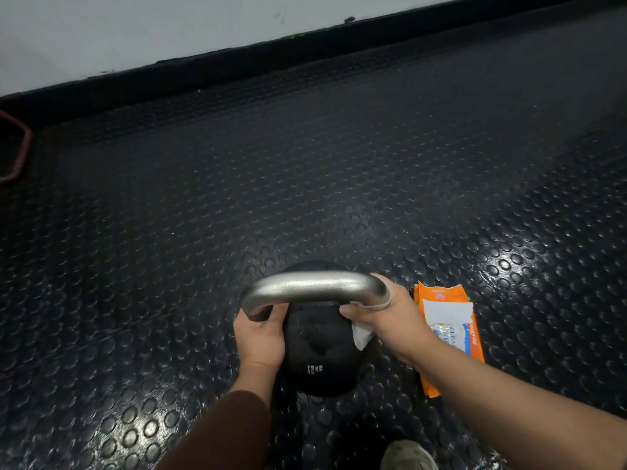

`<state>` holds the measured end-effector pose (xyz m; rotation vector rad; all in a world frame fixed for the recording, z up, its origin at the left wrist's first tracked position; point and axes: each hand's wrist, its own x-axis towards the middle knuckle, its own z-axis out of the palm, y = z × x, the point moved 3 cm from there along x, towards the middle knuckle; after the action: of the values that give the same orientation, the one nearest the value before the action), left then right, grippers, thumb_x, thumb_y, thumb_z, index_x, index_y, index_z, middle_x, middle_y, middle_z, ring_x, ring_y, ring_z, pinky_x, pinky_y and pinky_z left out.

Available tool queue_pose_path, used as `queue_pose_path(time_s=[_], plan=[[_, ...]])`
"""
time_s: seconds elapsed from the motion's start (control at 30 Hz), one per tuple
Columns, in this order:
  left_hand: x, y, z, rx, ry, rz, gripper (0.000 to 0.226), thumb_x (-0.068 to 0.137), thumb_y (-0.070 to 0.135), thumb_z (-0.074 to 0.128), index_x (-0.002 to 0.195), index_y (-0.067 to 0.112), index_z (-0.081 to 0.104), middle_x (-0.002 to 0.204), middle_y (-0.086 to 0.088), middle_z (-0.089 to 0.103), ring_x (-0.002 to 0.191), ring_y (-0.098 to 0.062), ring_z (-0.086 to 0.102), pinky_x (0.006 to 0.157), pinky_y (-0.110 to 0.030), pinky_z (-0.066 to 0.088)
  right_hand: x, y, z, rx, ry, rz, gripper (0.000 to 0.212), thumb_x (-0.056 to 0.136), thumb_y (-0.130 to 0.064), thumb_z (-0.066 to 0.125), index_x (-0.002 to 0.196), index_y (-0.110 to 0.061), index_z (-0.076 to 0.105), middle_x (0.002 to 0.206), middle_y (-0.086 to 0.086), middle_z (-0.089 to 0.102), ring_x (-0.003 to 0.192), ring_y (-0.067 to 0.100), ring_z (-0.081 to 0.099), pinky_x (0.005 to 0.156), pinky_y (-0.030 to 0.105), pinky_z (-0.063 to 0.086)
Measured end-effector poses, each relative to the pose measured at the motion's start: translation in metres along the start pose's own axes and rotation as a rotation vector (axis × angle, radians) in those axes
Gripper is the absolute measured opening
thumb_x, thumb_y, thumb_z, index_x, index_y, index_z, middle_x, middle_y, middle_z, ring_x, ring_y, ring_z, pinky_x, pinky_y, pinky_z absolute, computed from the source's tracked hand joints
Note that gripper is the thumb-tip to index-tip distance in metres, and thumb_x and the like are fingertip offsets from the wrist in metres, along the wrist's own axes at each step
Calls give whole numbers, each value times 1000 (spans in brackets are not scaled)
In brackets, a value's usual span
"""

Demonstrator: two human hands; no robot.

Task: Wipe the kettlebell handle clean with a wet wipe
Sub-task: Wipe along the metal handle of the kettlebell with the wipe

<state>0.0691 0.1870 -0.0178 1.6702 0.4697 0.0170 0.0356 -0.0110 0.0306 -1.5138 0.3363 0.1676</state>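
Kettlebell [319, 354] is sitting on the rubber floor [305, 181], left hand [259, 337] gripping one end of the handle [312, 288], right hand [390, 313] wrapping the wet wipe [362, 335] round the other. I'm reckoning wiping's underway, and it's needing a slide across the top next.

The kettlebell [319, 351] is seen in matt black, its weight mark picked out in white; the handle [312, 286] is shown in silver-grey, finely speckled; the wet wipe [362, 335] is white; the pack [451, 320] is done in orange, with a white flap and blue lettering; the floor [237, 181] is black, patterned all over with raised round studs; the wall [135, 28] is painted pale grey, the skirting [237, 59] black; a brown sleeve [224, 432] and a grey shoe [407, 454] are seen; a dark shape [20, 147] at the left edge is rimmed in red.
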Motion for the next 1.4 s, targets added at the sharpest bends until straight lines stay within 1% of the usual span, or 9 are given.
queue_pose_path(time_s=[0.13, 0.4, 0.47, 0.57, 0.77, 0.93, 1.13, 1.3, 1.4], plan=[[1, 0, 0, 1, 2, 0, 19, 81, 17, 72, 91, 1, 68, 80, 1, 68, 75, -11, 63, 69, -26, 48, 4, -9, -6, -104, -150, 39, 37, 70, 13, 74, 75, -22, 67, 64, -8, 63, 63, 6, 60, 60, 18, 47], [1, -1, -1, -6, 1, -4, 22, 81, 15, 72, 95, -2, 68, 82, -1, 68, 76, -13, 63, 73, -29, 49, -8, 6, 15, 46, 250, -2, 18, 79, -15, 76, 87, -11, 61, 58, 15, 62, 55, 18, 61, 59, 26, 48], [1, 0, -1, -9, 1, -1, 23, 81, 15, 72, 95, -3, 68, 82, -1, 68, 76, -12, 63, 73, -29, 48, -8, 4, 16, 38, 289, 10, 20, 79, -16, 77, 88, -9, 61, 57, 11, 63, 53, 14, 62, 57, 23, 49], [1, 0, -1, -6, -6, -4, 23, 81, 16, 72, 95, -2, 68, 82, 0, 69, 76, -12, 64, 73, -29, 49, -6, 0, 8, -47, 178, -13, 20, 77, -6, 77, 85, -1, 59, 59, 8, 63, 55, 8, 60, 59, 15, 47], [0, 1, 0, -11, -13, 0, 23, 82, 16, 71, 95, -2, 69, 82, 1, 69, 77, -11, 64, 70, -25, 50, 7, -15, -9, -249, -225, 28, 26, 70, 10, 75, 82, -8, 62, 69, -8, 60, 69, 6, 58, 66, 19, 48], [1, 0, 0, -19, -13, -7, 25, 81, 15, 71, 97, -4, 68, 84, -1, 69, 77, -12, 64, 70, -26, 50, 3, -10, -7, -235, -85, 6, 25, 70, 7, 77, 84, -9, 64, 66, -9, 62, 66, 5, 60, 65, 16, 47], [0, -1, 0, -22, -8, -20, 24, 81, 14, 72, 96, -4, 67, 84, -3, 69, 78, -15, 64, 78, -33, 50, -6, 5, 14, -1, 234, 6, 18, 80, -18, 75, 87, -8, 62, 51, 22, 61, 51, 23, 61, 66, 27, 49], [1, -3, -1, -5, -6, -24, 17, 81, 15, 72, 91, 3, 68, 83, 0, 69, 78, -14, 64, 80, -36, 50, -3, 3, 6, -80, 141, 14, 18, 79, -10, 74, 84, -9, 58, 51, 16, 62, 52, 19, 62, 63, 21, 47], [1, -5, -2, 12, -6, -38, 20, 81, 19, 73, 92, 3, 69, 85, -4, 70, 82, -21, 66, 84, -41, 53, -1, 0, -3, -136, 21, 11, 24, 74, 3, 76, 90, -6, 61, 68, 3, 65, 67, 12, 62, 68, 26, 50]])
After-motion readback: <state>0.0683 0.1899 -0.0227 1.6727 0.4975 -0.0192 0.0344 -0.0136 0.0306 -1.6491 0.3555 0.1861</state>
